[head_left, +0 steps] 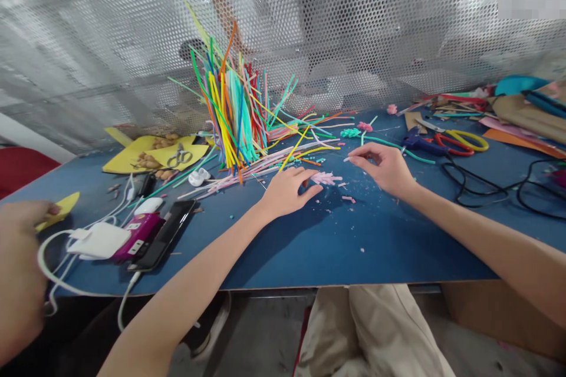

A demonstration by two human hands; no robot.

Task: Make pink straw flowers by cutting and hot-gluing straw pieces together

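My left hand (289,191) is over the middle of the blue table, its fingers curled at one end of a pale pink fuzzy pipe-cleaner shape (327,178). Behind that hand a thin wire sticks out to the left. To the right, my right hand (375,166) pinches a short, pale piece of pipe cleaner (347,159) between thumb and fingertips. Small pink clippings (348,199) lie scattered below both hands. Just beyond my right hand are a teal and pink pipe-cleaner flower (351,133) and a green stem.
Many coloured pipe cleaners (239,112) stand bundled before a perforated metal screen (354,29). Scissors (466,139) and a glue gun (422,142) with a black cord lie right. Left are a phone (163,235), a purple power strip (137,235) and another person's blurred hand (20,271).
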